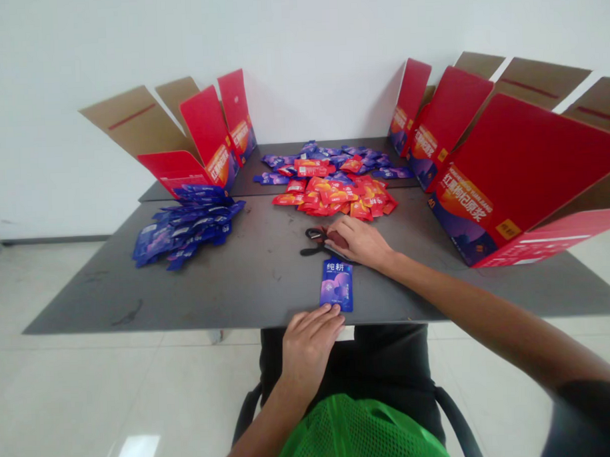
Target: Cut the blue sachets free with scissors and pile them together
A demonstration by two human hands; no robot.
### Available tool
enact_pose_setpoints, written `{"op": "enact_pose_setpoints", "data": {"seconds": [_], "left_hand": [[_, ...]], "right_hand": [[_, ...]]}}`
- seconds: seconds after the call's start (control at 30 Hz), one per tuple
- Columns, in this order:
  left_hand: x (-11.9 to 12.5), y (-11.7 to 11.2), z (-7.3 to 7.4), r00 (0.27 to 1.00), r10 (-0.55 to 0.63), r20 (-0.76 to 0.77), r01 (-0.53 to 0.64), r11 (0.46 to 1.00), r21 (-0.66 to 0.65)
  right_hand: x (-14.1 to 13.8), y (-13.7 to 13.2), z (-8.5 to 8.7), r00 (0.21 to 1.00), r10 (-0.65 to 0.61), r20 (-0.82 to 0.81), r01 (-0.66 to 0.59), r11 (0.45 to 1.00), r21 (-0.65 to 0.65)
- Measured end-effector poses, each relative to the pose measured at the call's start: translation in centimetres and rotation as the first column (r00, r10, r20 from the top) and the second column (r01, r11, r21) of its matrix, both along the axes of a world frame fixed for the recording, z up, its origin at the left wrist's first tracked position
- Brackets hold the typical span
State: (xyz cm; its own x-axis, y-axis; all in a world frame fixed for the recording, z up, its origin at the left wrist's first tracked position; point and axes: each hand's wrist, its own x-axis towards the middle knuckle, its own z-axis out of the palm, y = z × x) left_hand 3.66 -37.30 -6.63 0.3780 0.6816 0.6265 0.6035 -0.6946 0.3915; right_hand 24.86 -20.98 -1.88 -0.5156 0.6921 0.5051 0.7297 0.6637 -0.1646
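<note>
A dark grey surface (237, 291) fills the view, and open red-and-kraft cardboard display cartons stand along it: a large group (513, 174) at 2 o'clock and a smaller group (204, 142) at 10 o'clock, seen from the person's seat. At 12 o'clock, a scattered heap of red-orange sachets (334, 197) lies in front of a looser spread of purple-blue sachets (327, 158). A separate pile of blue sachets (185, 229) sits at 10 o'clock.

Nearer the person's edge, one blue-purple sachet (335, 285) lies flat by itself. The two hands are apart, with this sachet between them. The left hand (309, 345) lies open at 6 o'clock from the sachet, its fingertips (332, 310) touching the lower edge. The right hand (358, 243), at 1 o'clock from the sachet, lies over a pair of black-handled scissors (314, 236); whether it is closed on them cannot be told from this view.
</note>
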Motion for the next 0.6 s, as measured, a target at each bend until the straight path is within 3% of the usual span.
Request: {"op": "enact_pose_setpoints", "data": {"seconds": [0.1,0.23,0.3,0.47,0.53,0.6], "left_hand": [[0.0,0.0,0.0,1.000,-0.005,-0.004,0.005,1.000,0.004],[-0.1,0.1,0.3,1.000,-0.004,-0.030,0.004,1.000,-0.024],[-0.1,0.1,0.3,1.000,-0.009,-0.027,0.008,1.000,-0.022],[0.0,0.0,0.1,1.000,-0.004,-0.001,0.004,1.000,-0.007],[0.0,0.0,0.1,1.000,0.002,-0.001,-0.002,1.000,-0.009],[0.0,0.0,0.1,1.000,0.001,-0.002,-0.001,1.000,-0.010]], "right_hand": [[-1.2,-3.1,0.8,0.989,0.043,-0.139,-0.043,0.999,0.001],[-3.1,-7.7,-0.2,0.952,0.271,-0.143,-0.286,0.953,-0.098],[-2.8,-6.9,-1.0,0.965,0.223,-0.137,-0.239,0.964,-0.114],[-0.4,0.1,-1.0,0.999,0.030,-0.015,-0.031,0.998,-0.048],[-0.4,0.5,-0.1,0.999,0.021,-0.028,-0.021,1.000,-0.012],[-1.2,-1.5,0.6,0.992,0.045,-0.116,-0.044,0.999,0.011]]}}
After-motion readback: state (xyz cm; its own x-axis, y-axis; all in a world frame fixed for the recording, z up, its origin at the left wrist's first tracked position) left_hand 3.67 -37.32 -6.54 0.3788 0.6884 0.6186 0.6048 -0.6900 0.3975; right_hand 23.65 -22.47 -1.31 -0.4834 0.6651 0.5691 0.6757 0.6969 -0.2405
